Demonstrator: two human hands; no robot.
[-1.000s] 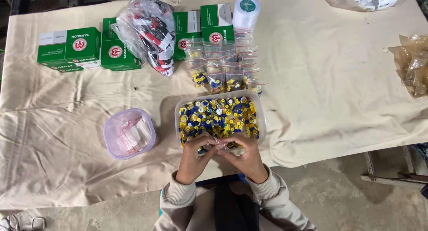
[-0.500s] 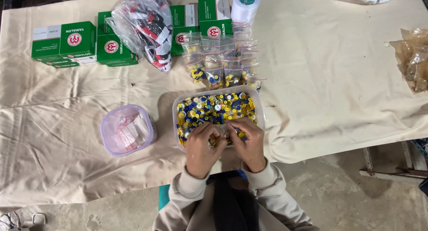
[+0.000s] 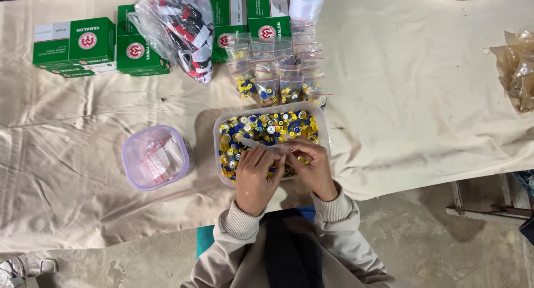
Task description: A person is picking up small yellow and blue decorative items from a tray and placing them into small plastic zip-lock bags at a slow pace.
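Head view: both hands work over the clear tub (image 3: 218, 149) of blue and yellow buttons at the table's near edge, left hand (image 3: 255, 177) and right hand (image 3: 314, 165) pinched on a small clear bag (image 3: 266, 146); a loose pinch could spill buttons. Half a second ago the hands sat slightly lower.

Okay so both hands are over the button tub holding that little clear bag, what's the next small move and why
Probably scoop a few buttons into the small clear bag: the left hand and right hand hold it low over the tub, and filled bags already lie in rows beyond.
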